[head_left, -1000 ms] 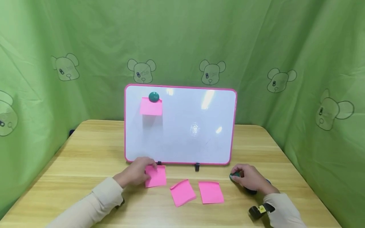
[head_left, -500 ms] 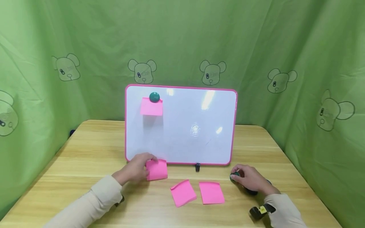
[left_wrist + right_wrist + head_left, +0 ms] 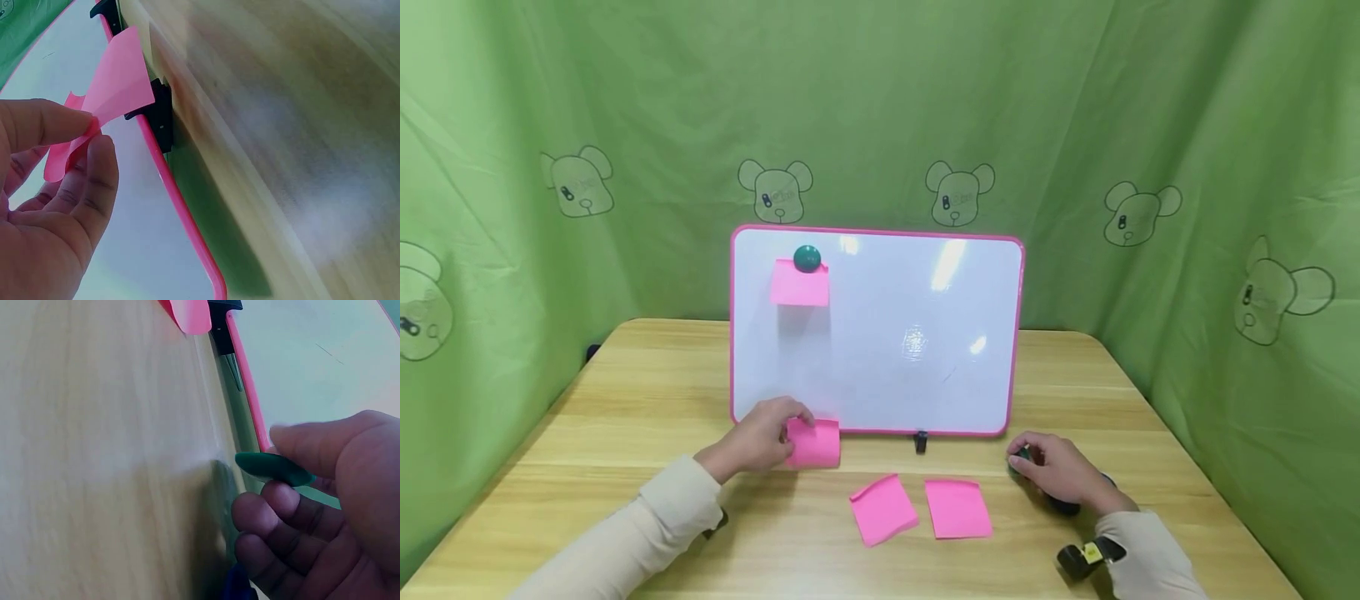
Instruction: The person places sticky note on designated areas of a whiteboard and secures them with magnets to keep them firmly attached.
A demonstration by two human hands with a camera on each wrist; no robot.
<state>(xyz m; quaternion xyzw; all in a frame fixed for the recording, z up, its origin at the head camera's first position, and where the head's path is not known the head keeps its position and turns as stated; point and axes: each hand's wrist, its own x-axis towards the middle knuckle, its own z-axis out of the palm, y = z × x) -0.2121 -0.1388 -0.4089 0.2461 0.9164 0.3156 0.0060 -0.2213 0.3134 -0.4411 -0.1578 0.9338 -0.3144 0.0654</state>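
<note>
My left hand [image 3: 763, 435] pinches a pink sticky note [image 3: 817, 444] by its left side, just in front of the whiteboard's [image 3: 880, 350] lower left edge. In the left wrist view the note [image 3: 122, 78] bends between thumb and fingers beside a black stand clip [image 3: 161, 115]. Over at the right, my right hand [image 3: 1060, 468] holds a round green magnet [image 3: 275, 469] between thumb and fingertips, above the table. High on the board's left, another green magnet [image 3: 807, 258] pins a pink note [image 3: 801, 285], whose lower part stands off the surface.
Two pink sticky notes [image 3: 883, 510] [image 3: 958, 508] lie on the wooden table [image 3: 790, 542] in front of the board. A dark blue object [image 3: 236, 584] sits beneath the right hand. Black stand clips [image 3: 921, 442] support the pink-framed board. Green curtain [image 3: 880, 100] surrounds the table.
My left hand has lifted the pinched note off the table and raised it slightly toward the board's lower edge. The right hand stays in place, with the magnet turned a little in its fingers.
</note>
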